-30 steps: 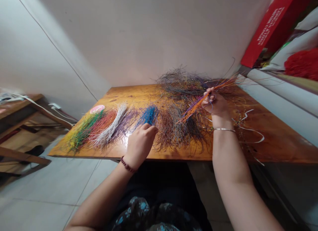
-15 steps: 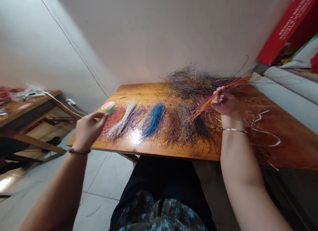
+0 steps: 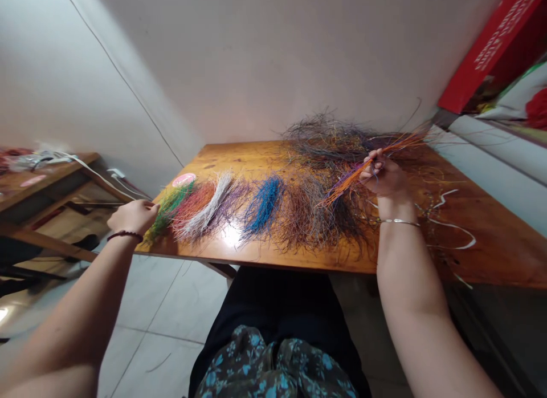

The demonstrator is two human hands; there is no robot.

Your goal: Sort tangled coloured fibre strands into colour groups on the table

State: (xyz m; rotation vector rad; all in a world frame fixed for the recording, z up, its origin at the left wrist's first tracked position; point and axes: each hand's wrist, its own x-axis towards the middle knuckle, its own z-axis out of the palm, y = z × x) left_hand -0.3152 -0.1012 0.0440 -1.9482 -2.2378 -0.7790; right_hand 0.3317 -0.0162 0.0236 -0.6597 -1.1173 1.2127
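My right hand (image 3: 382, 173) is closed round a bundle of orange and purple strands (image 3: 348, 180), above the right part of the wooden table. My left hand (image 3: 134, 215) is at the table's left edge, beside the green and yellow strands (image 3: 171, 203); its fingers are closed, and what they hold, if anything, is hidden. From left to right on the table lie red strands (image 3: 195, 199), white strands (image 3: 213, 207), thin purple strands (image 3: 233, 204), a blue bunch (image 3: 265, 204), and brown and grey strands (image 3: 310, 212).
A tangled dark heap (image 3: 327, 138) lies at the back by the wall. White strips (image 3: 461, 245) lie on the table (image 3: 504, 255) at right. A round pink label (image 3: 183, 179) is near the back left. A red box (image 3: 482, 50) stands upper right; another table (image 3: 47, 187) is at left.
My left hand has moved left and slightly down, uncovering the green and yellow strands. My right hand still holds its bundle in about the same place. The view has shifted slightly.
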